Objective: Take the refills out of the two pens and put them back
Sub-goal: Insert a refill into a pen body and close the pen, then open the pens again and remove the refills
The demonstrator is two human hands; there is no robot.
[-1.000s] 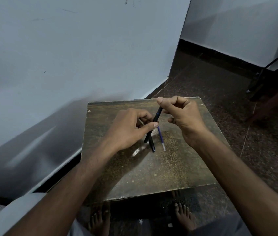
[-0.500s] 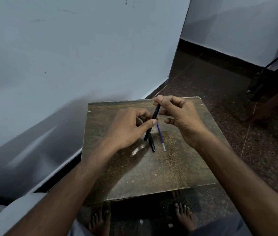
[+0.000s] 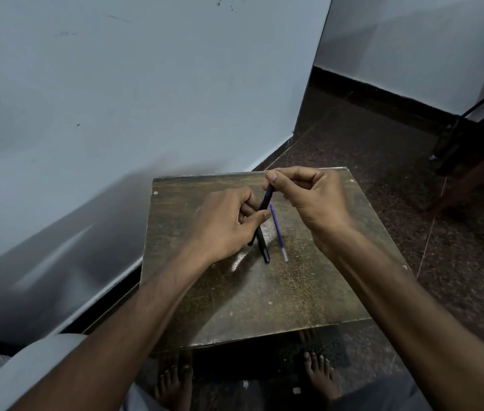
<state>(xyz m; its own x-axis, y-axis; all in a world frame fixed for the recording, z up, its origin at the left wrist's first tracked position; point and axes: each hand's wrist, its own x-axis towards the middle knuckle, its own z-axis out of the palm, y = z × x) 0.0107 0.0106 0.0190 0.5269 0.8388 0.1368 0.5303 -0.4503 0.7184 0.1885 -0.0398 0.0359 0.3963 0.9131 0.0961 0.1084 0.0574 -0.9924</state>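
Observation:
A black pen [image 3: 266,198] stands tilted above the small brown table [image 3: 264,292]. My left hand [image 3: 225,221] grips its lower barrel, and my right hand [image 3: 309,197] pinches its top end between thumb and fingers. A second black pen [image 3: 264,247] lies on the table just below my left hand. Right beside it lies a loose blue refill [image 3: 278,232] with a pale end pointing towards me. What sits inside the held pen is hidden.
The table stands against a pale wall [image 3: 116,99] on the left. Dark speckled floor [image 3: 383,137] lies to the right, with wooden furniture legs [image 3: 472,173] at the far right. My bare feet [image 3: 175,384] show under the table's near edge.
My right hand has shifted slightly left and up along the pen's top end. The left hand, the lying pen and the refill have stayed put.

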